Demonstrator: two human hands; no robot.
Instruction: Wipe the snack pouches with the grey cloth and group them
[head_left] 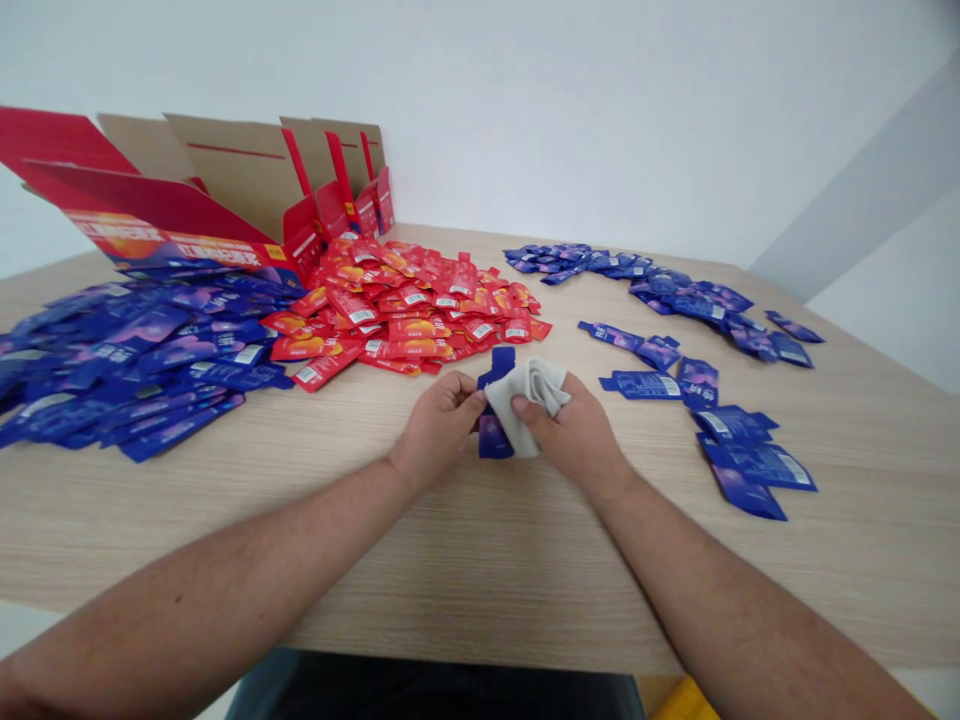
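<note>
On the head view I've got both hands working close together at the middle of the table (480, 560), and here's the relation to watch: one blue sachet (495, 438) sits between them, its long axis running away from the person, with a white cloth (529, 400) bunched across its middle and the top end poking out beyond. The left hand (439, 428) is the nearer one, closed in a pinch at the sachet's left edge, though I can't tell from here how much of the sachet the fingers have. The right hand (574, 428) is gripping the cloth, its thumb pressing on top from the right. Neither hand is released. Now the count: two hands, one sachet in play, one cloth, one red carton (225, 190) lying open at the far left. Behind the hands is one heap of red sachets (405, 310), with one big heap of blue sachets (127, 360) to the left; both are far too dense for me to count. Over on the right, a band of blue sachets (660, 285) runs along the far side, and about eight loose ones (735, 435) lie nearer the right hand.
</note>
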